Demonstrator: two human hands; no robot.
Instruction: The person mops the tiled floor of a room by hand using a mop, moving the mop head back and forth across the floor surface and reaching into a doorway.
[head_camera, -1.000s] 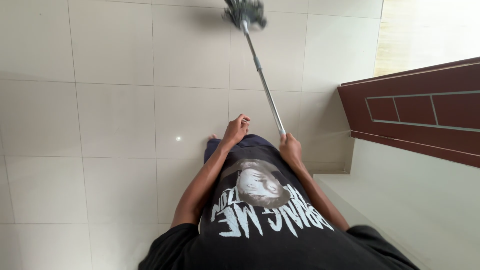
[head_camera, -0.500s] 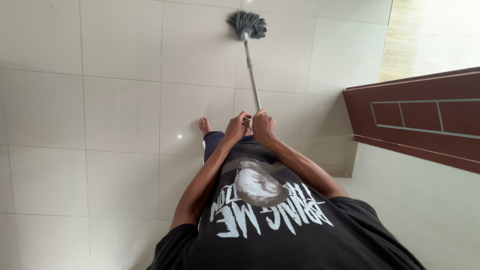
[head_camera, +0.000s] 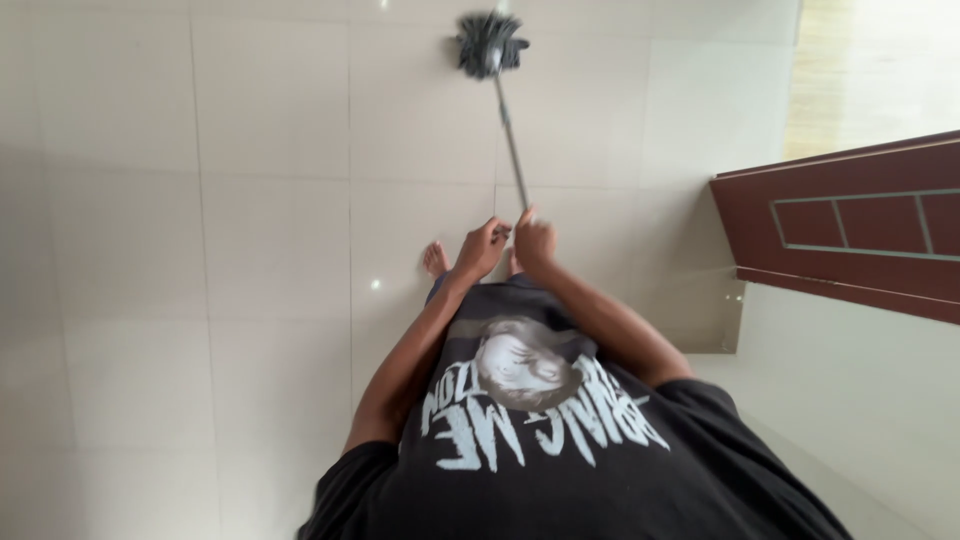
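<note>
A mop with a dark grey string head (head_camera: 490, 42) rests on the pale tiled floor (head_camera: 260, 200) ahead of me. Its thin metal handle (head_camera: 509, 135) runs back to my hands. My right hand (head_camera: 536, 243) is closed around the handle's near end. My left hand (head_camera: 481, 248) is closed right beside it, touching it, on the same end of the handle. Both arms reach forward over my black printed shirt (head_camera: 540, 440). One bare foot (head_camera: 435, 258) shows just left of my hands.
A dark brown panelled door (head_camera: 850, 230) stands open at the right. A white wall (head_camera: 860, 390) lies below it. A brightly lit yellowish surface (head_camera: 880, 70) lies beyond the door at the top right. Glossy tiles spread to the left.
My right hand slid along the handle to meet my left hand in front of my body. The mop head swung slightly left, pulled nearer, then moved away again. The view shifted a little.
</note>
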